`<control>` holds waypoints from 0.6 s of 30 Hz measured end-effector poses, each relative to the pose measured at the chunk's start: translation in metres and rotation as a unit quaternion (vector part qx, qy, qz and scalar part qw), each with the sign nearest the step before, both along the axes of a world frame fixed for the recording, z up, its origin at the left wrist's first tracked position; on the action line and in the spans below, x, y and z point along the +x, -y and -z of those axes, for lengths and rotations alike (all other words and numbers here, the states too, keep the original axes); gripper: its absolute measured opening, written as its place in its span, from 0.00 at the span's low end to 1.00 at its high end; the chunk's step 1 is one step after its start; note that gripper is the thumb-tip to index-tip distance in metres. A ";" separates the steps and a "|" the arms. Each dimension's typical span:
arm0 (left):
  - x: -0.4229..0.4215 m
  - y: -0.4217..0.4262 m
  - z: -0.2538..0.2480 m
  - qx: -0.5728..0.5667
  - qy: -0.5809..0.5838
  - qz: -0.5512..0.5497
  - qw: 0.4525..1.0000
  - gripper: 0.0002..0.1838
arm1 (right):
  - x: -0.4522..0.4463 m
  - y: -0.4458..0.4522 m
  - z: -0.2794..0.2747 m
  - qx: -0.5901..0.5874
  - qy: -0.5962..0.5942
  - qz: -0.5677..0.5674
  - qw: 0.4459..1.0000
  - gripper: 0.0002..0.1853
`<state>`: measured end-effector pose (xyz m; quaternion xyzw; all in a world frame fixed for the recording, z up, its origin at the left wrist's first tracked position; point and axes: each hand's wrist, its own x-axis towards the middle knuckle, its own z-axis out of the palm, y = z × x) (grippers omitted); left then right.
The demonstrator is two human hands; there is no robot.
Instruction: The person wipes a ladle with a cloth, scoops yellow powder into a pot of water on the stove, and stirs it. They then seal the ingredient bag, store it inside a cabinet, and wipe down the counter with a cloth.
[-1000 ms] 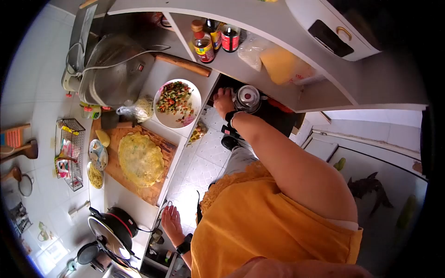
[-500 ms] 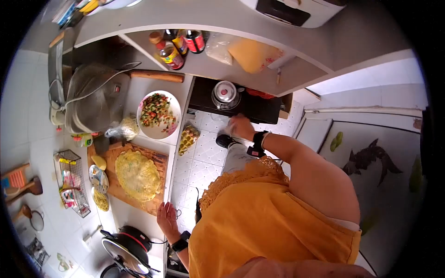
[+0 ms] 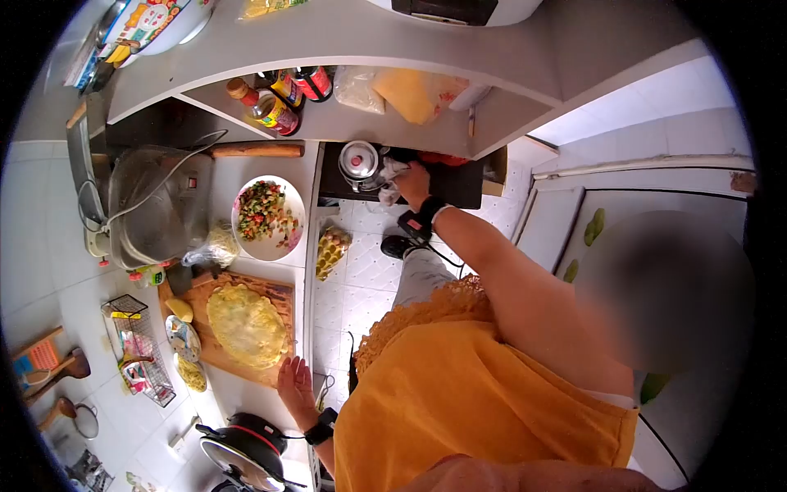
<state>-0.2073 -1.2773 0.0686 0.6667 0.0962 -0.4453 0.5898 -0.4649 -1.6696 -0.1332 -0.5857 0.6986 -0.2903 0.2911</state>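
Note:
My right hand (image 3: 412,184) is closed on a crumpled white plastic bag (image 3: 393,169), just beside a metal pot with a lid (image 3: 358,161) on a dark surface. Its fingertips are partly hidden by the bag. At the counter's edge, my left hand (image 3: 296,384) is held with its fingers stretched out and nothing in them. It is nearest to a wooden board (image 3: 282,297), on which lies a flat yellow pancake (image 3: 246,325). Above the board stands a white bowl of chopped vegetables (image 3: 268,220).
Bottles (image 3: 275,112) stand on the shelf (image 3: 512,119). A rolling pin (image 3: 256,151) lies on the counter beside a clear container (image 3: 156,205). At the lower left is a black pan with a glass lid (image 3: 238,463). A blurred dark shape (image 3: 666,291) covers part of the right side.
My right hand has moved from the pot's left side, down over the floor, then back up to its right side, where it grips the white bag. My left hand stays by the counter edge.

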 end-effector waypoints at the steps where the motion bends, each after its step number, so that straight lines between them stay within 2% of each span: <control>1: 0.002 -0.004 0.000 0.001 0.002 0.002 1.000 0.18 | -0.007 -0.003 -0.012 -0.020 0.005 -0.042 0.999 0.16; 2: 0.003 -0.007 0.000 -0.004 0.002 0.002 1.000 0.19 | -0.016 -0.003 -0.006 0.020 0.045 -0.012 0.999 0.16; 4: -0.002 -0.003 -0.006 0.023 0.014 -0.012 1.000 0.20 | -0.037 -0.009 -0.078 -0.098 -0.009 -0.077 0.992 0.15; 6: 0.001 -0.011 0.003 0.011 0.008 -0.009 1.000 0.19 | -0.055 -0.001 -0.103 -0.144 -0.025 -0.095 0.985 0.14; 8: 0.002 -0.013 0.006 -0.002 0.001 -0.003 1.000 0.19 | -0.069 0.026 -0.108 -0.203 -0.110 -0.057 0.971 0.17; 9: 0.002 -0.009 0.007 -0.005 -0.010 -0.002 1.000 0.19 | -0.071 0.041 -0.095 -0.207 -0.111 -0.056 0.970 0.17; 11: 0.000 0.000 0.004 -0.010 -0.020 0.000 1.000 0.18 | -0.068 0.064 -0.069 -0.278 -0.257 -0.026 0.925 0.17; 12: -0.002 0.007 0.000 -0.004 -0.009 0.006 1.000 0.18 | -0.065 0.068 -0.064 -0.267 -0.308 -0.030 0.913 0.18; 13: -0.003 0.011 -0.002 0.003 0.003 0.012 1.000 0.18 | -0.061 0.066 -0.066 -0.266 -0.307 -0.029 0.913 0.18; 15: 0.003 0.009 0.001 -0.002 -0.001 0.013 1.000 0.17 | -0.059 0.060 -0.073 -0.158 -0.306 -0.039 0.938 0.20; 18: 0.003 0.015 0.001 -0.002 0.002 0.012 1.000 0.17 | -0.060 0.040 -0.066 -0.162 -0.371 -0.055 0.913 0.19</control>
